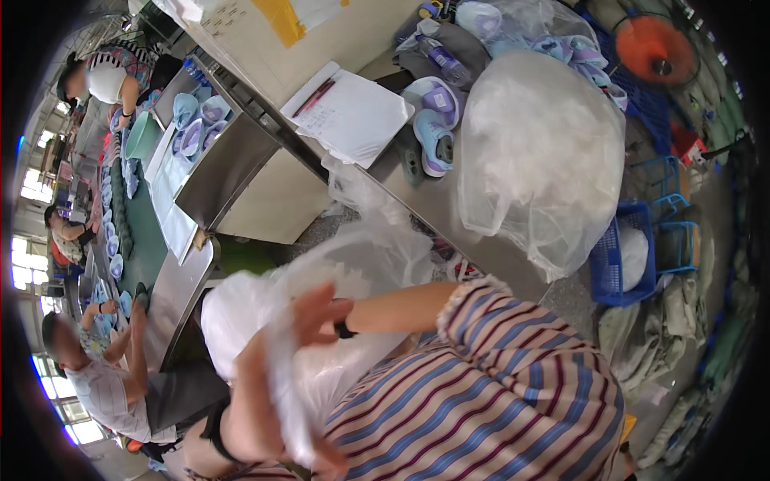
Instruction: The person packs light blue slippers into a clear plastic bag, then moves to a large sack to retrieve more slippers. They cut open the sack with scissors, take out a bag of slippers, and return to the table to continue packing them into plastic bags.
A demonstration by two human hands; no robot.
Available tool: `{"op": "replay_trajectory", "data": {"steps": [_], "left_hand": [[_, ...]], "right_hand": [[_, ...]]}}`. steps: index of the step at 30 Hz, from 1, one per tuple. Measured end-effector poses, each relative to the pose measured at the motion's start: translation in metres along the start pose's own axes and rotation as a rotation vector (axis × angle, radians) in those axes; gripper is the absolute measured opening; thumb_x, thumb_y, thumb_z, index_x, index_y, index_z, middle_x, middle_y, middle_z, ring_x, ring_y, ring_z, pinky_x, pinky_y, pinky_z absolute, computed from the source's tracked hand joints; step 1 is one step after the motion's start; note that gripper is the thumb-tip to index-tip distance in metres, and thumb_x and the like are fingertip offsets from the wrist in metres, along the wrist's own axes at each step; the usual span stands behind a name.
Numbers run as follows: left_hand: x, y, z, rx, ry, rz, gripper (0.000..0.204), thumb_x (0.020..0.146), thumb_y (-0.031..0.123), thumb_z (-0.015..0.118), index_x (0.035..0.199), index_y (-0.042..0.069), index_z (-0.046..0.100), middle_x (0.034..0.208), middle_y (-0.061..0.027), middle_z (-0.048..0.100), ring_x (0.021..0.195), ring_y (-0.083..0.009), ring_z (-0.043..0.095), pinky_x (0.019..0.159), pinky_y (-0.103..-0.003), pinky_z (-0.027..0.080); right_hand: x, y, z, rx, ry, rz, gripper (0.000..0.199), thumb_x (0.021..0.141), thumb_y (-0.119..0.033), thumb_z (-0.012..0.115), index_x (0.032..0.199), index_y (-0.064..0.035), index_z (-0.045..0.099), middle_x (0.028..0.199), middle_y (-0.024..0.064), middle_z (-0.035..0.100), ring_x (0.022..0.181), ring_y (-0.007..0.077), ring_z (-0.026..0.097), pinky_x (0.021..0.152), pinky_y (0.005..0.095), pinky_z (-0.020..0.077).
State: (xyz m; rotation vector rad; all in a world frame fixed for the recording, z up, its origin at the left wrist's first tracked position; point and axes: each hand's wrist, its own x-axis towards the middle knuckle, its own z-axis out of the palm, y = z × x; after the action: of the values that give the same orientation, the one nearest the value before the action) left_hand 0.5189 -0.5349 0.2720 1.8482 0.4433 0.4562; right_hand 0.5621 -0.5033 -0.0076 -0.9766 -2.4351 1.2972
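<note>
The clear plastic bag (321,321) hangs bunched in front of the person's striped shirt (497,393), below the near edge of the steel bench (449,208). The right hand (317,313) lies against the bag's upper part with fingers spread, pressing rather than clamped. The left hand (257,385) sits lower, just beside the bag's gathered strip; its grip cannot be told. A second, fuller plastic bag (545,152) rests on the bench, beside a white notepad (353,116) and purple shoes (437,120).
</note>
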Motion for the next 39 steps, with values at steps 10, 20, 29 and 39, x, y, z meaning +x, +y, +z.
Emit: {"op": "replay_trajectory", "data": {"steps": [10,20,29,39], "left_hand": [[-0.120,-0.039,-0.051,-0.476,0.827,0.058,0.073,0.088,0.017,0.047,0.145,-0.002,0.005,0.131,-0.0245,0.045,0.060,-0.0155,0.057,0.039,-0.020,0.042],[-0.206,-0.125,-0.077,-0.924,0.875,0.006,0.068,0.074,0.004,0.045,0.138,-0.008,0.026,0.079,-0.0026,0.048,0.057,-0.0088,0.040,0.054,-0.022,0.035],[-0.185,-0.208,-0.059,0.971,0.802,-0.600,0.016,0.085,0.018,0.058,0.085,0.003,0.062,0.076,-0.0098,0.060,0.069,-0.0217,0.059,0.064,-0.030,0.046],[-0.161,-0.254,0.128,-1.514,0.596,0.107,0.029,0.093,0.028,0.051,0.104,0.002,0.057,0.098,-0.0074,0.062,0.093,-0.0187,0.058,0.082,-0.035,0.046]], "right_hand": [[-0.085,0.049,0.015,-0.070,0.193,-0.212,0.030,0.086,-0.019,0.052,0.113,-0.0089,0.061,0.109,0.0149,0.062,0.100,0.0302,0.059,0.084,0.0422,0.0466],[-0.278,0.075,-0.029,-1.062,-0.107,0.229,0.017,0.076,-0.021,0.058,0.089,-0.0111,0.061,0.083,0.0068,0.061,0.090,0.0220,0.056,0.092,0.0378,0.0380],[-0.164,-0.033,-0.030,-0.702,-0.197,0.098,0.006,0.073,-0.012,0.062,0.077,-0.0078,0.062,0.075,0.0046,0.062,0.085,0.0252,0.058,0.096,0.0502,0.0390],[-0.086,-0.067,-0.042,0.706,-0.042,0.299,0.013,0.084,-0.006,0.065,0.091,-0.0024,0.054,0.093,0.0067,0.062,0.093,0.0167,0.061,0.073,0.0307,0.0502]]}}
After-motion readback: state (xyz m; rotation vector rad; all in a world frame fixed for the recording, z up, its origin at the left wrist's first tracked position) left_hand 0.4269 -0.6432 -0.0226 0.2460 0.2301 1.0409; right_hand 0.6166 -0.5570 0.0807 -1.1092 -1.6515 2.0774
